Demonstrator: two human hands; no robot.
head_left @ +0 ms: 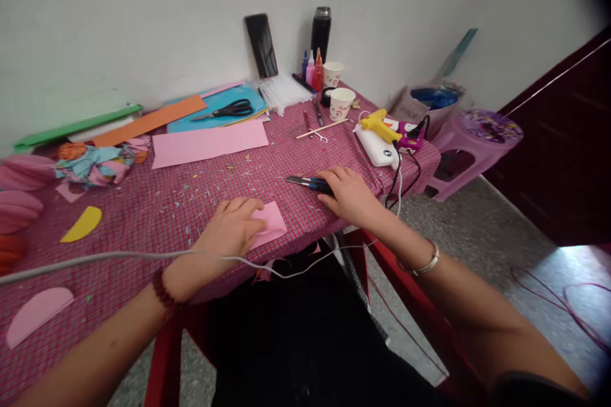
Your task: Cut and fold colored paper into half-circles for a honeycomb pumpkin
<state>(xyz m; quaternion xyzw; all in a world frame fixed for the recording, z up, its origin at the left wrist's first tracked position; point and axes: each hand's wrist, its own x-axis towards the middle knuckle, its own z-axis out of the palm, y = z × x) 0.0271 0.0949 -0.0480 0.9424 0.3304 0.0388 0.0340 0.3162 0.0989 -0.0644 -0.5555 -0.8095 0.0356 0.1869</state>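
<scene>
At the table's front edge, my left hand lies on a folded piece of pink paper, its fingers curled and pressing the paper to the cloth. My right hand is closed around the dark blue handle of a utility knife. The knife lies low over the table with its blade pointing left, apart from the paper. Part of the handle is hidden under my fingers. Behind the hands lies a long pink paper strip. A yellow half-round paper and a pink half-round paper are at the left.
A white cable runs across my left wrist. Black scissors rest on blue paper. Paper cups, glue bottles and a yellow glue gun stand or lie at the right. A purple stool is beside the table.
</scene>
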